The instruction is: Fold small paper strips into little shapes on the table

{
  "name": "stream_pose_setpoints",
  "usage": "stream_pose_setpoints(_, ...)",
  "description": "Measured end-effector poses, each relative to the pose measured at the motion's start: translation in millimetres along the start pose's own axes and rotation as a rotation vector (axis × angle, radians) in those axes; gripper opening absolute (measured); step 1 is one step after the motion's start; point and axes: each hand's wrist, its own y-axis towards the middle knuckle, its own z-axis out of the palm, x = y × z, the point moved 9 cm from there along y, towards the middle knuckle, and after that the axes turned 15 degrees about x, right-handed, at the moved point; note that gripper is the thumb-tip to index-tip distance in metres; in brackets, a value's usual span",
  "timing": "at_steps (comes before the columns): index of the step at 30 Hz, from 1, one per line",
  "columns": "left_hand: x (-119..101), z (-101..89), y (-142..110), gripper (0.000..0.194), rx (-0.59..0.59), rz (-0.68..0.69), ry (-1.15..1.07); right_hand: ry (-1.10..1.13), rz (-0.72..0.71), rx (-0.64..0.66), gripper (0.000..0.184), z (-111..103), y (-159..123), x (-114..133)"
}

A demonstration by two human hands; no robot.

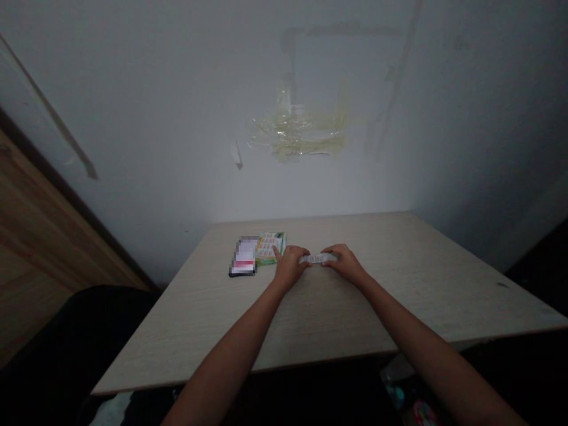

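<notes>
Between my two hands is a narrow, pale strip with small coloured print (316,258), perhaps folded paper; its exact kind is too small to make out. My left hand (291,264) is closed on the strip's left end, its thumb and fingers pinching it. At the other end, my right hand (345,263) grips the strip the same way. The strip is held low over the wooden table (328,319), and I cannot tell whether it touches the surface. Just left of my left hand lies a printed card with green edges (268,247).
A phone with a lit, blurred screen (244,255) lies beside the card. Behind the table rises a pale wall (177,118) with yellowed tape (306,133) on it. Wooden boards (53,236) and a dark chair-like shape (89,331) stand at the left.
</notes>
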Motion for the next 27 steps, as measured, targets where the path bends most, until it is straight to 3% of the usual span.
stream_pose_setpoints(7, -2.5, 2.2, 1.3, 0.032, -0.023, 0.030, -0.085, 0.074, 0.019, -0.043, 0.040, -3.2, -0.3, -2.7)
stream_pose_setpoints(14, -5.5, -1.8, 4.8, 0.011, -0.054, 0.031, -0.239, 0.155, 0.004, -0.023, 0.047, 0.2, 2.1, -1.4)
stream_pose_setpoints(21, 5.9, -2.3, 7.6, 0.009, -0.064, -0.053, -0.381, 0.286, -0.034, -0.015, 0.027, 3.8, 4.3, -6.2)
stream_pose_setpoints(27, 0.0, 2.4, 12.1, 0.015, -0.048, 0.020, -0.355, 0.540, -0.026, -0.001, 0.030, 10.6, 7.3, -10.4)
